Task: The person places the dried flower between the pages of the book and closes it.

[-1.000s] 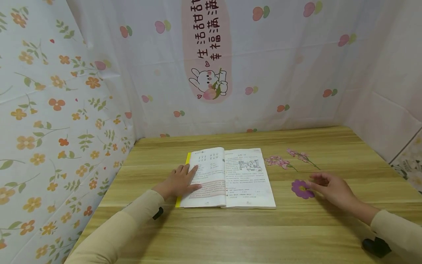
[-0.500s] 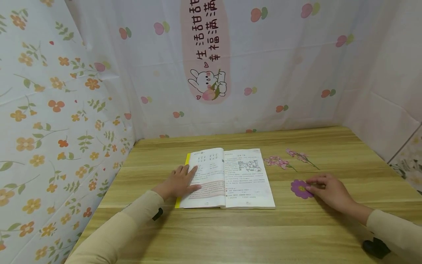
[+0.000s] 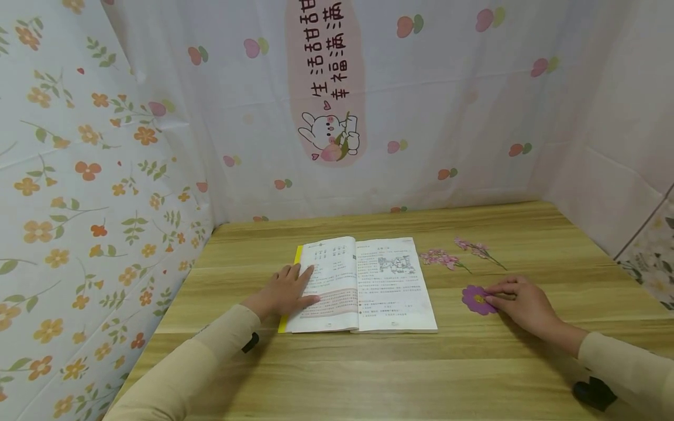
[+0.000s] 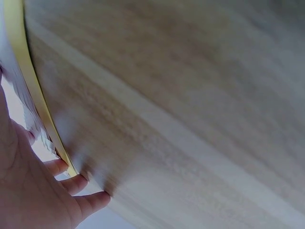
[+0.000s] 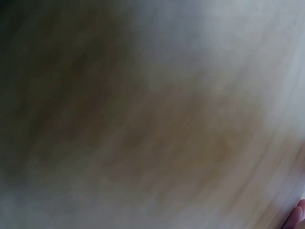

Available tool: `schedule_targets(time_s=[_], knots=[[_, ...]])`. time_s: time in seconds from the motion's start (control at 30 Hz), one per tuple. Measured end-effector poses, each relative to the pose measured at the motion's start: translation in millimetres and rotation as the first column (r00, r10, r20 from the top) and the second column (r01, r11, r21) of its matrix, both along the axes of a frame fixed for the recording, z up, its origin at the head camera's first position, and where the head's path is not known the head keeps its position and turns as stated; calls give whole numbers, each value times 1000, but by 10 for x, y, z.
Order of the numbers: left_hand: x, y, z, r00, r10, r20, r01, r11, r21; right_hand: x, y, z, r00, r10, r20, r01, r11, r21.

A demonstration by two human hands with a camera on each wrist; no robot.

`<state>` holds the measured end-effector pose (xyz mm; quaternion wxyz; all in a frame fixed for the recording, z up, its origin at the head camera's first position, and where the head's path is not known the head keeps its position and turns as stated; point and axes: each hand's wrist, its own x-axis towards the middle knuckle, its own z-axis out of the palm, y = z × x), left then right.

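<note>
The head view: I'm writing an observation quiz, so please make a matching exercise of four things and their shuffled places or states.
Things:
1. Purple flat flower with a yellow centre
2. White-paged paper book with yellow cover edge
3. Pink flower sprigs with green stems
4. Left hand

Places or states:
A. On the wood-grain table, beyond the purple flower
B. Resting across the book's left edge
C. Open at two printed pages
D. Pinched by the right hand

Pairs: 1-D, 2-C, 3-A, 4-B

Bare hands, long plain beige sleeves, a small black piece showing beneath each sleeve
</note>
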<state>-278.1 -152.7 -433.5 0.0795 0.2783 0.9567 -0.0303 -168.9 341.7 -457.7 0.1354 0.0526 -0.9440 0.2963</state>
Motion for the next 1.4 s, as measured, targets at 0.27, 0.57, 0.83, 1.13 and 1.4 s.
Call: schedule_targets(time_s=[0.27,0.57,0.83,1.13,1.4], knots=[[24,0,22,1000,1,1,-1,1000,6,-2,-8,52,999,-8,32,9,1000,-22],[33,-6,27,1000,2,6,-2,1000,17,-70,-36,245,969,18,247,36,977,-212],[30,5,30,1000,11,-2,-11,1000,3,-180,-131,402,944,219,248,-84,883,-461],[37,-1,40,1000,20,0,-20,1000,11,-352,-375,585,924,277,265,-9,707,-707],[28,-9,35,1000,8,2,-8,1000,13,-543,-648,620,911,313,270,-1,654,-756]])
